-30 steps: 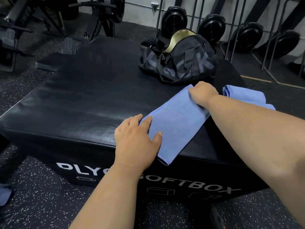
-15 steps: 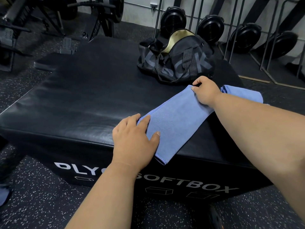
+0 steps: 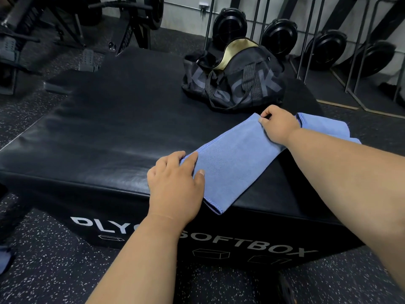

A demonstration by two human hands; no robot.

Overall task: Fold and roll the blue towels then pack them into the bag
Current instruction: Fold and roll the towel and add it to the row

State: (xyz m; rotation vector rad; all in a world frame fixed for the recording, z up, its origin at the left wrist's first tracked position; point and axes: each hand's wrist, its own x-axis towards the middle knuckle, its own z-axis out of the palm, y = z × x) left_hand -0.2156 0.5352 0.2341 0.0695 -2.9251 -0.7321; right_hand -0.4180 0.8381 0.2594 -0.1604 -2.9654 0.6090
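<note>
Presently, at the far left edge of the speckled floor [image 3: 43,249], a scrap of blue cloth [image 3: 4,258] shows, too cropped to identify. Your left hand [image 3: 175,185] lies flat on the near end of the folded blue towel [image 3: 232,163], fingers straight and spread, thumb resting on the fabric, nothing gripped. That towel runs diagonally across the top of the black soft plyo box [image 3: 98,139], its near corner just over the front edge above the white lettering. Your right hand [image 3: 277,122] is curled at the towel's far end, thumb and fingers pinching the corner. Beyond it stands the black duffel bag [image 3: 234,82] on the box's far right area, near the towel but apart from it; its zip gapes and a gold lining shows, yet the contents cannot be made out. Just beside your right wrist, further right, lies a second stack of blue towels [image 3: 320,126], folded, on the box's right edge. Black weight plates [image 3: 280,36] stand in racks behind the bag.
</note>
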